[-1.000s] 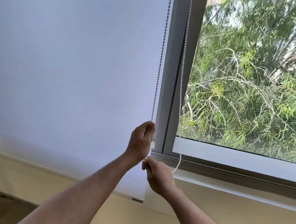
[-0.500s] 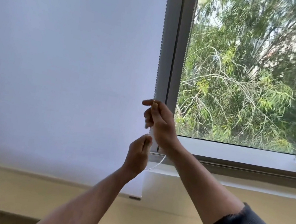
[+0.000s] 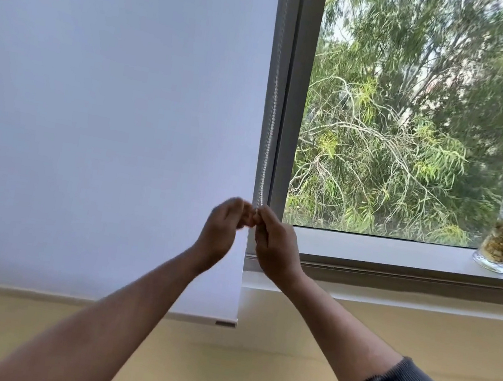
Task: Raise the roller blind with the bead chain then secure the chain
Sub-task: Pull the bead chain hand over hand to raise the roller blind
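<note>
Your left hand and right hand touch, both pinching the bead chain beside the blind.

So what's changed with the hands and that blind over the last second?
The left hand rose from low on the bead chain and the right hand, raised high half a second ago, came back down; both now meet side by side at the chain. The loose loop that hung below them is out of sight. The roller blind looks about as far down as before, its bottom bar below the sill.
</note>
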`<state>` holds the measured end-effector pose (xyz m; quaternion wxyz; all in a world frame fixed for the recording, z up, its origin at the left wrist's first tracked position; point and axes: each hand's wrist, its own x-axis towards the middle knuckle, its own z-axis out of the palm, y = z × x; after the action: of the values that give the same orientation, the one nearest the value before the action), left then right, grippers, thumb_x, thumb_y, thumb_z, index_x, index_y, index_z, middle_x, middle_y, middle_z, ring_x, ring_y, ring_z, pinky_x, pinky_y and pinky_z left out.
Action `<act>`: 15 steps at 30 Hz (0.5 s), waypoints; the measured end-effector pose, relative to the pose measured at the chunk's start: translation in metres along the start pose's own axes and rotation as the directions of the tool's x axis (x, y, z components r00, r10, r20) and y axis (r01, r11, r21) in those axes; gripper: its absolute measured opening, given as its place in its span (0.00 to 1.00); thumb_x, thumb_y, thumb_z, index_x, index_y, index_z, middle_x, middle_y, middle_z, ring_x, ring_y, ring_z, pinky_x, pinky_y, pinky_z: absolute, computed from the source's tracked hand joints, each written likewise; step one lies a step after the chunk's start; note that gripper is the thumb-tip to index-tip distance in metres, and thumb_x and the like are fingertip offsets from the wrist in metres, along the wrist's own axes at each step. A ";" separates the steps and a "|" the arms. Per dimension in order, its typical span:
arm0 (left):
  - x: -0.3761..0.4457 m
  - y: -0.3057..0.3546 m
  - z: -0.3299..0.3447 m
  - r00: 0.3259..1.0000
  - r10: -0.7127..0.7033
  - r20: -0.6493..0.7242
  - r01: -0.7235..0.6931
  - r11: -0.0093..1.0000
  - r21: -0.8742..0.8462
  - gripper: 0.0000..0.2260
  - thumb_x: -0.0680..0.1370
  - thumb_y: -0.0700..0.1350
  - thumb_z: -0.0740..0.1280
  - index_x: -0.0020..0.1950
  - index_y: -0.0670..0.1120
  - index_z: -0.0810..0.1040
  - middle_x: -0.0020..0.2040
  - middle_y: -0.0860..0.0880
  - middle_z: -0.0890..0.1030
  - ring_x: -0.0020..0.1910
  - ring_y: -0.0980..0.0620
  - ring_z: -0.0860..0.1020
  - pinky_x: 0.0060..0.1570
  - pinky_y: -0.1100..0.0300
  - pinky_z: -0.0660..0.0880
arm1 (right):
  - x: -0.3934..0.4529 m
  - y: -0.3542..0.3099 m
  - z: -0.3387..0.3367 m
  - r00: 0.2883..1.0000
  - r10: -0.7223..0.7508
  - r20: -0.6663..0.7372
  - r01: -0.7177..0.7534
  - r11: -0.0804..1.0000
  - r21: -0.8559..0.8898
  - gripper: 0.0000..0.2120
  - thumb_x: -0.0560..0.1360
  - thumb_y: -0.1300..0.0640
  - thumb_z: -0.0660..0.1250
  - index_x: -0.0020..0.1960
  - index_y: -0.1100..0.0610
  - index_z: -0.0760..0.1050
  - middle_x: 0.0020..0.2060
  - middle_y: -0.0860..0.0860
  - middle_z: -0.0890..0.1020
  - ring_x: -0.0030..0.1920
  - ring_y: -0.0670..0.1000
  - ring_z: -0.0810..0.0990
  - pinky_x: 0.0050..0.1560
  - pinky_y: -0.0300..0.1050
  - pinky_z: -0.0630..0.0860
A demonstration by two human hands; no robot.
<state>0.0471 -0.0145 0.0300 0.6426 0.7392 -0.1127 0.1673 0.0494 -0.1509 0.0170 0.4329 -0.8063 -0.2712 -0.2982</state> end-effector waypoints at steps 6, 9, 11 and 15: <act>0.026 0.104 0.008 0.994 0.069 0.090 -0.050 0.977 -0.205 0.24 0.84 0.57 0.48 0.51 0.45 0.79 0.44 0.45 0.83 0.47 0.46 0.82 0.53 0.50 0.78 | -0.022 0.019 0.012 0.997 -0.010 0.070 0.015 0.997 -0.074 0.06 0.80 0.57 0.55 0.47 0.48 0.67 0.38 0.52 0.83 0.33 0.63 0.79 0.37 0.56 0.77; 0.028 0.125 0.019 0.988 0.078 0.134 -0.041 0.965 -0.261 0.23 0.84 0.58 0.49 0.37 0.49 0.73 0.29 0.52 0.74 0.29 0.53 0.72 0.33 0.58 0.71 | -0.029 0.022 0.017 0.995 0.003 0.097 0.008 0.993 -0.117 0.09 0.77 0.62 0.58 0.47 0.48 0.66 0.39 0.51 0.83 0.34 0.64 0.78 0.35 0.56 0.76; 0.026 0.120 0.026 0.997 0.073 0.039 -0.061 0.964 -0.258 0.26 0.85 0.57 0.51 0.27 0.52 0.66 0.23 0.54 0.66 0.22 0.55 0.62 0.26 0.61 0.60 | -0.032 0.027 0.016 0.992 0.021 0.124 -0.002 0.989 -0.151 0.09 0.77 0.62 0.59 0.47 0.48 0.67 0.40 0.50 0.84 0.36 0.64 0.81 0.35 0.55 0.76; 0.016 0.081 0.031 0.993 0.104 -0.063 -0.114 0.976 -0.185 0.27 0.84 0.55 0.54 0.24 0.51 0.63 0.21 0.50 0.63 0.19 0.52 0.60 0.24 0.59 0.58 | -0.039 0.038 0.011 0.946 0.127 0.297 -0.056 0.970 -0.237 0.04 0.79 0.54 0.57 0.48 0.48 0.69 0.41 0.50 0.85 0.40 0.63 0.81 0.39 0.54 0.77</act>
<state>0.0335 -0.0561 0.1064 0.7020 0.6633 -0.1515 0.2104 0.0521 -0.1665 -0.0364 0.3044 -0.8987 -0.2621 -0.1763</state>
